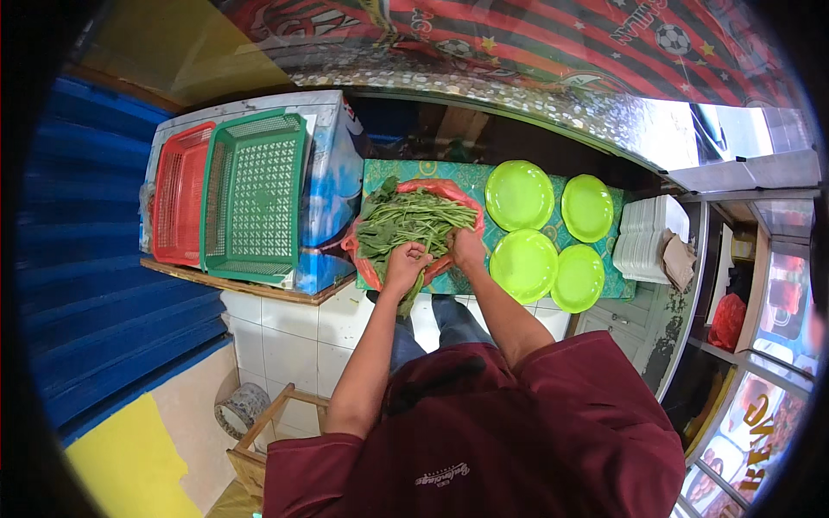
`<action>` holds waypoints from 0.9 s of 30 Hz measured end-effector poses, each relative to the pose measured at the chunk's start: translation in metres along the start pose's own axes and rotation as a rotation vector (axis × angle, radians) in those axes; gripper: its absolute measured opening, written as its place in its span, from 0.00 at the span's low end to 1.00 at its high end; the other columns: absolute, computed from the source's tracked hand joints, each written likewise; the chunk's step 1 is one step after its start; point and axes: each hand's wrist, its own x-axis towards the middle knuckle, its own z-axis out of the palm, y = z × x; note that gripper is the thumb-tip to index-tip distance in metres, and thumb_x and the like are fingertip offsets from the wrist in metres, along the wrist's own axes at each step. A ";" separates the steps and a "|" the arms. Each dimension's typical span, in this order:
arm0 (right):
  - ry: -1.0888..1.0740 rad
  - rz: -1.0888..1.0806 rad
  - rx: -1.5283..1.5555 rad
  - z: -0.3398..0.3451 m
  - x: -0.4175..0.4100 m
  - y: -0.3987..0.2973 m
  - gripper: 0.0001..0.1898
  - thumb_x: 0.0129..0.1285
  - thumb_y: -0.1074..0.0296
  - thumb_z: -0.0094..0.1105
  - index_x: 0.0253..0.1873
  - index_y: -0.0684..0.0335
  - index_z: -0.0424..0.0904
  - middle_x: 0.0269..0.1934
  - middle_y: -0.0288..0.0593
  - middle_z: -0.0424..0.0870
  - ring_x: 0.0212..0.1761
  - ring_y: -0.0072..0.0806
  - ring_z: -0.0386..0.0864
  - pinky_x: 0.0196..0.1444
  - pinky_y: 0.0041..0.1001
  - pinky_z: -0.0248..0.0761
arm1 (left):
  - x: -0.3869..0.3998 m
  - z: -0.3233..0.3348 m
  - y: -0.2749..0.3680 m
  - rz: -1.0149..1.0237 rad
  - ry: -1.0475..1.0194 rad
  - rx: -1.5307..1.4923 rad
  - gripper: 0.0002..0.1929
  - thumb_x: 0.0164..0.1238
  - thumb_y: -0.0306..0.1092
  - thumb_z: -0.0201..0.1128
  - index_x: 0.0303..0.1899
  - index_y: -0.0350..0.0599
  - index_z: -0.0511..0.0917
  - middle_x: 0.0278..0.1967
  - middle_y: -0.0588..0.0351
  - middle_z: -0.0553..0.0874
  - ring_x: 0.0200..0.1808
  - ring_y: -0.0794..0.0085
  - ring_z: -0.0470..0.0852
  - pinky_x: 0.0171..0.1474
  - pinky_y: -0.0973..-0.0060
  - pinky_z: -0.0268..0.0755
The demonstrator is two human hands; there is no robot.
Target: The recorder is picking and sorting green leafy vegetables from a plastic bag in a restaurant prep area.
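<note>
A heap of leafy green vegetables with long stems [421, 217] lies in an opened red plastic bag [447, 188] on a table with a green patterned cover [460, 169]. My left hand [407, 267] is at the near edge of the heap, its fingers closed on a leafy stem that hangs down past the table's edge. To its right, my right hand [466, 247] is curled at the right end of the stems, by the bag's rim; its fingertips are partly hidden, and I cannot tell what it grips.
Several lime-green plates [520, 194] stand right of the bag, with stacked white foam boxes [641, 243] beyond. On the left, a green plastic basket [259, 194] and a red basket [178, 194] rest on a chest. A wooden stool [259, 421] stands at lower left.
</note>
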 end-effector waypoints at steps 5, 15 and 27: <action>0.327 -0.264 -0.036 -0.019 -0.005 0.008 0.10 0.56 0.68 0.62 0.42 0.63 0.82 0.45 0.59 0.80 0.45 0.53 0.81 0.47 0.46 0.76 | -0.014 -0.014 0.012 0.046 0.033 -0.072 0.10 0.62 0.24 0.70 0.42 0.38 0.78 0.31 0.65 0.80 0.31 0.84 0.76 0.38 0.84 0.70; 0.072 -0.348 0.797 -0.114 -0.056 -0.118 0.08 0.65 0.69 0.66 0.42 0.68 0.81 0.35 0.35 0.85 0.37 0.17 0.79 0.42 0.22 0.73 | -0.068 -0.089 0.089 0.195 -0.023 -0.073 0.11 0.64 0.27 0.70 0.45 0.34 0.80 0.34 0.60 0.83 0.36 0.82 0.80 0.42 0.82 0.73; 0.119 -0.616 0.793 -0.152 -0.155 -0.259 0.06 0.66 0.79 0.64 0.45 0.68 0.78 0.36 0.38 0.86 0.42 0.24 0.86 0.43 0.21 0.77 | -0.132 -0.171 0.169 0.467 -0.042 -0.108 0.13 0.65 0.30 0.69 0.47 0.32 0.80 0.39 0.56 0.86 0.40 0.78 0.82 0.45 0.77 0.75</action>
